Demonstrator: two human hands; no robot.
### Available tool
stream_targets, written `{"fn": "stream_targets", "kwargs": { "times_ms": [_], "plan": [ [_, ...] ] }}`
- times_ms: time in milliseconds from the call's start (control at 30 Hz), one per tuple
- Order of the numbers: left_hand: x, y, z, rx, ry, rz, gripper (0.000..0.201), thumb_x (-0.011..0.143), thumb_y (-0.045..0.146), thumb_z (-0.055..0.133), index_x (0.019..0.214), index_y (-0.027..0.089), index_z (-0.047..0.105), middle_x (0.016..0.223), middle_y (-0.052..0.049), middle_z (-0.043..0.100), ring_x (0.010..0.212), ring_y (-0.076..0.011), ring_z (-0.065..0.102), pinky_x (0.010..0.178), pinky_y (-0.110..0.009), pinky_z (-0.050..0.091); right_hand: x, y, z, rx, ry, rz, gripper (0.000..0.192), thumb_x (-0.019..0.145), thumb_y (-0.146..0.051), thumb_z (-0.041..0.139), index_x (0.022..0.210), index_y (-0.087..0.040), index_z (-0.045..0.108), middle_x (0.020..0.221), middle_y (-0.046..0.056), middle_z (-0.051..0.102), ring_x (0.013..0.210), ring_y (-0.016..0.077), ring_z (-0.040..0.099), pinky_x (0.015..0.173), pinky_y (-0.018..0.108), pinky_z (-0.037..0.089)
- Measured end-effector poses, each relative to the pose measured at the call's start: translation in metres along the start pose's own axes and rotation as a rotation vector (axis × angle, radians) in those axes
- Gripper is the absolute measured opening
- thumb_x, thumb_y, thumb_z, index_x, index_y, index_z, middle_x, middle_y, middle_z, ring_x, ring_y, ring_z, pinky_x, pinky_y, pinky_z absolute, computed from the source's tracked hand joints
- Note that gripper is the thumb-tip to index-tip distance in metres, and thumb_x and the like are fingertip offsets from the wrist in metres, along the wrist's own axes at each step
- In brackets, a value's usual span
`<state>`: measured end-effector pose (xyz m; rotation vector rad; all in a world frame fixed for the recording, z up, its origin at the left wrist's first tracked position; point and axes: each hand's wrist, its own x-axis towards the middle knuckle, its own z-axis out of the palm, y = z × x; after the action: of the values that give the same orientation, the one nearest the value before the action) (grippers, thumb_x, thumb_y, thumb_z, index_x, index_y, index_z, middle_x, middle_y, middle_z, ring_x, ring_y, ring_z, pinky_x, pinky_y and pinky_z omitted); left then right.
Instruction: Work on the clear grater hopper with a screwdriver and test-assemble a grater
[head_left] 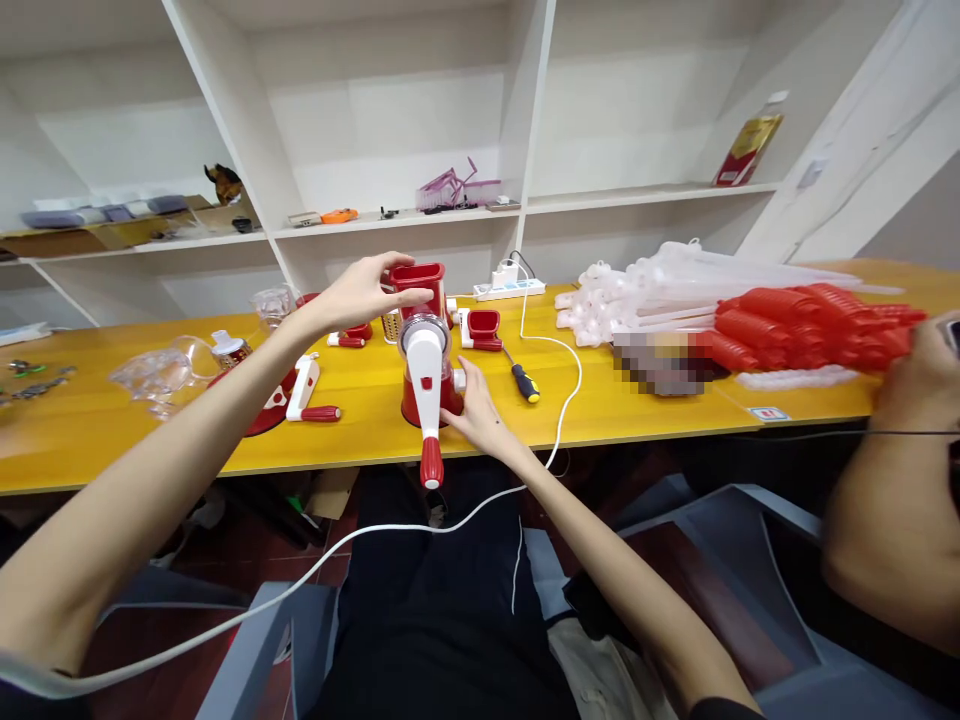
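Indoors, both hands point(367, 293) point(478, 412) hold a grater point(427, 365) on a yellow table point(364, 395) by white shelves point(645, 198).

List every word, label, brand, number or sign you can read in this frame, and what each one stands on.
No text is readable.
Sticker at the edge of the yellow table: too small and blurred.
Bottle on the shelf: its label is too blurred.
Power strip: any markings are too small.
Crank-handled device: no lettering visible.

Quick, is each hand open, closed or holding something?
Left hand: closed, holding the grater by its hopper.
Right hand: against the base; whether it grips can't be told.
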<state>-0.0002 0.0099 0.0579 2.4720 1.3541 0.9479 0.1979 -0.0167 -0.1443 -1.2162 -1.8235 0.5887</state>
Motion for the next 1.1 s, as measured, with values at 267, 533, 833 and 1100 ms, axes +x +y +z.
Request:
{"fn": "stream_targets", "kwargs": {
  "times_ms": [267,533,833,1100],
  "plan": [
    [0.012,0.004,-0.003,-0.095,0.0,0.05,0.059,0.075,0.038,0.082,0.126,0.013,0.07,0.119,-0.017,0.075,0.107,-0.0303,0.072,0.1,-0.051,0.055,0.003,0.009,-0.002,0.045,-0.065,0.013,0.082,0.085,-0.06,0.044,0.149,-0.01,0.032,0.139,0.011,0.042,0.141,0.0017,0.038,0.132,0.027,0.043],
    [0.024,0.001,-0.007,-0.238,0.164,0.166,0.04,0.088,0.046,0.071,0.113,0.014,0.075,0.113,-0.01,0.077,0.107,-0.0243,0.071,0.102,-0.043,0.054,0.008,0.016,-0.003,0.133,-0.018,0.05,0.074,0.087,-0.06,0.037,0.138,-0.006,0.043,0.122,0.009,0.052,0.121,-0.0063,0.047,0.115,0.014,0.051],
    [-0.049,-0.038,-0.031,-0.161,0.606,0.093,0.069,0.074,0.067,0.079,0.123,0.025,0.053,0.106,-0.002,0.074,0.099,-0.0232,0.069,0.094,-0.051,0.058,0.01,0.025,0.0,0.208,0.078,0.021,0.073,0.087,-0.06,0.038,0.133,-0.005,0.047,0.119,0.008,0.054,0.119,-0.0071,0.047,0.115,0.013,0.05],
    [-0.105,-0.099,0.072,-0.06,0.133,-0.171,0.067,0.074,0.053,0.076,0.125,0.017,0.05,0.131,-0.017,0.063,0.12,-0.032,0.065,0.102,-0.049,0.053,0.008,0.022,-0.002,0.177,0.098,0.043,0.074,0.087,-0.061,0.037,0.135,-0.005,0.046,0.121,0.009,0.053,0.122,-0.0061,0.047,0.119,0.016,0.049]
  ]
}}
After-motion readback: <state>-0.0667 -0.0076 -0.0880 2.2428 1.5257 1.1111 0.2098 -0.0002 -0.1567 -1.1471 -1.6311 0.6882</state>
